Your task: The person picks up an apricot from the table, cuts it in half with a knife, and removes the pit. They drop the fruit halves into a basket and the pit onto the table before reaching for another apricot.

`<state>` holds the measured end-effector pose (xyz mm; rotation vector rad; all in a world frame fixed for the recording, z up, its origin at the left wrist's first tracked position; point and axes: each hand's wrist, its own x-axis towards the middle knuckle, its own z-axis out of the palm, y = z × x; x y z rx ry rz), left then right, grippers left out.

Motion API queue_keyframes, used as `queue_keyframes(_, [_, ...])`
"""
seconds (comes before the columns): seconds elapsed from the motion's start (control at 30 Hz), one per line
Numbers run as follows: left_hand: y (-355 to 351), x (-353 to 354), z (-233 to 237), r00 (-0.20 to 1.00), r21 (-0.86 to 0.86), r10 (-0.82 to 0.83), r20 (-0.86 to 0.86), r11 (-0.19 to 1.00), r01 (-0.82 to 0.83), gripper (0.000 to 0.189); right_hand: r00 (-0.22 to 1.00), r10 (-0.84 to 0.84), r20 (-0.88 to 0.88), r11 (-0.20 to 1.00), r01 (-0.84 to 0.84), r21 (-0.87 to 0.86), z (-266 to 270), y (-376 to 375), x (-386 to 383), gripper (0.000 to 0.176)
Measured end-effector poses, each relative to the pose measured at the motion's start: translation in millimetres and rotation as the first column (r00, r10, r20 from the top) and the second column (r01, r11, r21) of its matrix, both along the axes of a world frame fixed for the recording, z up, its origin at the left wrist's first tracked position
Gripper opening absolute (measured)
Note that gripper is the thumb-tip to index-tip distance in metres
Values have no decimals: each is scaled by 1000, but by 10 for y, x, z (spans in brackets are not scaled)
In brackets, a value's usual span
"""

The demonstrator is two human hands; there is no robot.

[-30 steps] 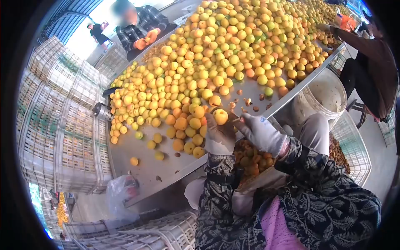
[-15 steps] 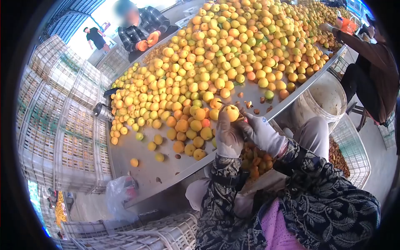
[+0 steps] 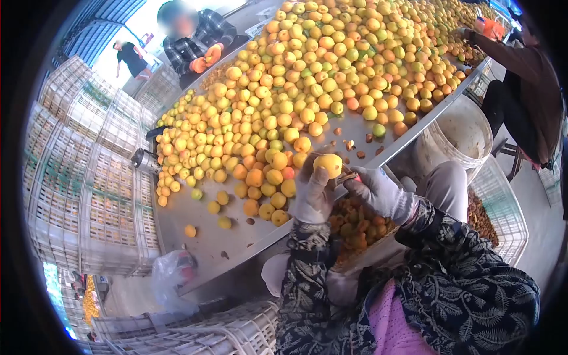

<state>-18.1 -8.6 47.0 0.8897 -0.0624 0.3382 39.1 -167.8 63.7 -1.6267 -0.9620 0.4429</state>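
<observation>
My left hand (image 3: pixel 313 195), in a pale work glove, is closed around a yellow apricot (image 3: pixel 329 165) just above the table's near edge. Close beside the fruit is my gloved right hand (image 3: pixel 383 193), its fingers pinched together. A small dark thing shows at those fingertips, but I cannot tell what it is. Beyond my hands a large heap of apricots (image 3: pixel 284 106) covers much of the metal table (image 3: pixel 204 254). Below my hands, near my lap, more orange fruit (image 3: pixel 355 228) lies in a container.
Brown pits and scraps (image 3: pixel 349 144) lie near the table edge. A white bucket (image 3: pixel 458 133) and a crate of pits (image 3: pixel 503 207) stand at right. Stacked crates (image 3: pixel 89 177) rise at left; a plastic bag (image 3: pixel 171 281) hangs by the corner. Other people (image 3: pixel 198 44) sit around the table.
My hands have moved slightly apart, the right one away from the apricot. The left still holds the fruit, now turned with its whole side showing. More fruit shows in the container below.
</observation>
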Motion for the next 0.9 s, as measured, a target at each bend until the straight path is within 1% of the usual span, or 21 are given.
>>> queue_keyframes(0.07, [-120,-2,-58,997,-195,-1,-73,981,-13,50,992,14,-129,1000,-12,13,-3,-39,1,33])
queue_keyframes(0.1, [-66,-21,-12,995,-168,-78,-61,984,67,49,991,11,-130,1000,-9,13,15,-63,34,33])
queue_keyframes(0.13, [-28,-27,20,995,-172,-80,-64,983,68,49,998,57,4,998,-57,-36,52,-101,88,33])
queue_keyframes(0.17, [1,-33,43,996,-68,-69,-51,996,66,47,985,111,130,991,-99,-93,62,-139,120,33])
queue_keyframes(0.2, [48,-32,62,998,39,-60,-34,997,61,45,986,111,125,990,-99,-97,30,-153,156,33])
queue_keyframes(0.27, [211,-30,134,993,71,-92,-75,993,97,39,959,157,235,987,-148,-59,-31,-154,230,33])
queue_keyframes(0.3, [302,-43,207,978,304,-111,-176,939,161,37,943,121,309,991,-99,-86,17,-183,199,34])
queue_keyframes(0.33, [337,-39,268,955,512,-103,-276,825,237,36,943,120,309,991,-98,-85,-10,-186,205,34])
queue_keyframes(0.37, [326,-31,310,952,587,-55,-300,776,230,34,934,122,335,992,-102,-75,-63,-179,218,35])
queue_keyframes(0.43, [319,-16,234,959,571,-57,-279,793,213,36,926,124,357,992,-109,-64,-130,-185,206,37])
queue_keyframes(0.47, [295,-3,200,965,554,-59,-255,809,196,37,982,142,128,989,-134,-64,-151,-201,183,39])
queue_keyframes(0.5, [173,18,169,965,557,-62,-254,806,198,37,983,150,-106,986,-156,-55,-172,-220,159,40])
queue_keyframes(0.53, [-36,41,114,989,321,30,-143,947,18,39,984,144,-104,987,-150,-55,-201,-210,116,40])
queue_keyframes(0.57, [-192,59,76,987,41,148,-59,988,-146,41,975,105,-198,994,-98,43,-233,-163,67,42])
queue_keyframes(0.6, [-264,68,41,988,44,144,-53,989,-141,41,954,78,-291,990,-38,138,-239,-133,46,44])
queue_keyframes(0.63, [-309,68,-3,994,-24,103,-38,994,-104,42,948,86,-307,992,-54,112,-214,-136,40,45])
queue_keyframes(0.67, [-318,55,-46,997,-92,65,-27,994,-68,43,947,86,-309,992,-53,113,-188,-141,44,45])
queue_keyframes(0.73, [-247,24,3,999,-82,41,-33,996,-43,41,985,138,-106,984,-124,129,-130,-155,98,44])
queue_keyframes(0.8, [-162,-12,67,998,40,12,-69,999,-10,38,984,171,-55,983,-167,71,-61,-167,196,43])
queue_keyframes(0.83, [-83,-19,70,998,38,14,-67,999,-12,38,980,200,2,980,-200,21,-39,-173,228,42])
queue_keyframes(0.9, [92,-29,74,985,236,-108,-132,962,137,37,978,192,78,981,-192,-17,-165,-193,271,41])
